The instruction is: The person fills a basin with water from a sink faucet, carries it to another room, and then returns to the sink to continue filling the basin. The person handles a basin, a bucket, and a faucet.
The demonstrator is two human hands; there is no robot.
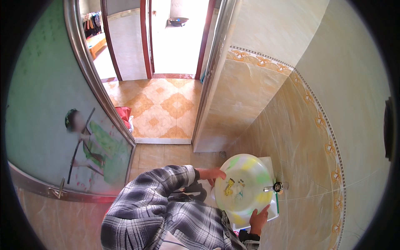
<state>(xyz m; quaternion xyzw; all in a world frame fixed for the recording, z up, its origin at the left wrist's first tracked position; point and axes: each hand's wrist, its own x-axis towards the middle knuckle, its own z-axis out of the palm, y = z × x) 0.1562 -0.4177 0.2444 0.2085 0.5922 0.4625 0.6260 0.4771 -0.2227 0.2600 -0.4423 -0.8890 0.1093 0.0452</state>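
Observation:
A round plastic basin [247,175], pale with yellow and green patches and a cartoon giraffe on its bottom, is in front of me over a white sink [273,208]. My left hand [216,175] grips its rim on the left side, with the thumb over the edge. At the lower right of the rim, my right hand [259,219] holds the basin, fingers along its outer side. A metal faucet [277,187] projects from the tiled wall over the basin's right edge. Most of the sink is hidden under the basin.
A tiled wall [309,175] rises close on my right. To the left stands a frosted door [37,125] with a painted figure and a metal handle [58,189]. Past the raised threshold [162,141], a red bag [123,116] lies on the patterned floor. A drain [222,154] is near the corner.

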